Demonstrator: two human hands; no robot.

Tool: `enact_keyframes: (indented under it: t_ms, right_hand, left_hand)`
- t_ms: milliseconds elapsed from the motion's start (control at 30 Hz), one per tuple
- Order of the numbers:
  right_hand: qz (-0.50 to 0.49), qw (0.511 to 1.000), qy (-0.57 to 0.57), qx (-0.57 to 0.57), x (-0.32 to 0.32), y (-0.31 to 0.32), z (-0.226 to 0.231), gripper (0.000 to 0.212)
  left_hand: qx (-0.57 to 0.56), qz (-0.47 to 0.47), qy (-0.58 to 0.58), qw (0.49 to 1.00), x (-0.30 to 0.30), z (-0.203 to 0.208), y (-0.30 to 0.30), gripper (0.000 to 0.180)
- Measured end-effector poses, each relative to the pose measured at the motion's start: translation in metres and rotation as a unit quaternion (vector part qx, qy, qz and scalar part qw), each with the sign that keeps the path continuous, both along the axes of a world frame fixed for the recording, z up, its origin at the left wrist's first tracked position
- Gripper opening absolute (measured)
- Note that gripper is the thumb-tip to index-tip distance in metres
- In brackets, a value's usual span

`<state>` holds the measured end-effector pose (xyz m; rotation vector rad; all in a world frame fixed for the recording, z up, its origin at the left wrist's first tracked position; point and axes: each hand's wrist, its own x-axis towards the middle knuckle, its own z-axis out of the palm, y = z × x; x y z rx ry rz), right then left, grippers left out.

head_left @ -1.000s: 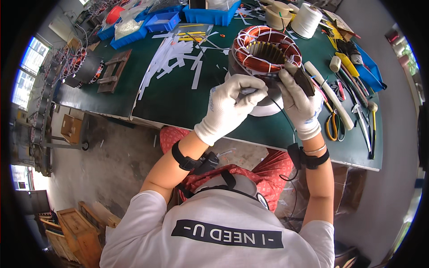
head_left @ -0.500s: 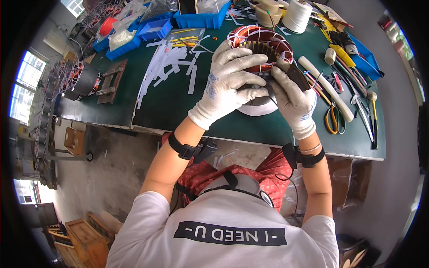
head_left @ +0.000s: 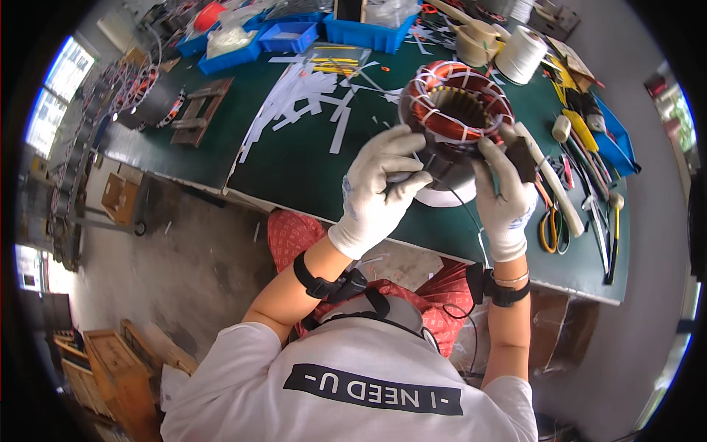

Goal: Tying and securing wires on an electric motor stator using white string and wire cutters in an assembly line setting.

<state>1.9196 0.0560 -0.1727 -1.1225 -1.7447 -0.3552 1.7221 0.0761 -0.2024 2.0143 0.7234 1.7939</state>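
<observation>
- Two hands in white gloves are up at the front of a round ring of red wire (head_left: 451,127), tied with white bands. Yellow bits line its hole.
- The ring is near the front of the green table (head_left: 294,158), in the middle. A white round base (head_left: 440,198) shows under it.
- The left hand (head_left: 379,178) is bent, with its thumb and fingers curled at the ring's near left side. Something small and grey shows between them. I cannot tell what it is, or if the hand pinches it.
- The right hand (head_left: 504,199) points its fingers up at the ring's near right side. A dark brown piece (head_left: 522,160) is right by its fingertips. I cannot tell if it is being held.
- A thin dark cord (head_left: 462,197) hangs between the hands.
- I think the step in hand is small finger work on the near side of the ring.
- My guess is that the next move calls for a steady ring, a light pinch, and care not to snag the wire or the cord.
- Orange scissors (head_left: 546,231) and a long pale tube (head_left: 557,188) lie close to the right hand.
</observation>
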Motion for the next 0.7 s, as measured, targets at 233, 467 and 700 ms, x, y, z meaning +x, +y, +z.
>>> enact_keyframes:
  t_ms: [233, 467, 700]
  right_hand:
    - [0.042, 0.999, -0.020, 0.009, 0.001, 0.012, -0.005, 0.030]
    - [0.052, 0.998, -0.023, 0.003, 0.012, 0.010, 0.000, 0.028]
    - [0.123, 0.992, 0.011, -0.011, 0.025, 0.013, -0.002, 0.030]
  left_hand:
    - [-0.200, -0.097, -0.181, 0.958, -0.029, 0.018, -0.007, 0.013]
    - [-0.307, -0.193, -0.274, 0.891, 0.024, 0.015, -0.023, 0.011]
    - [-0.144, -0.064, -0.130, 0.979, 0.044, 0.017, -0.029, 0.012]
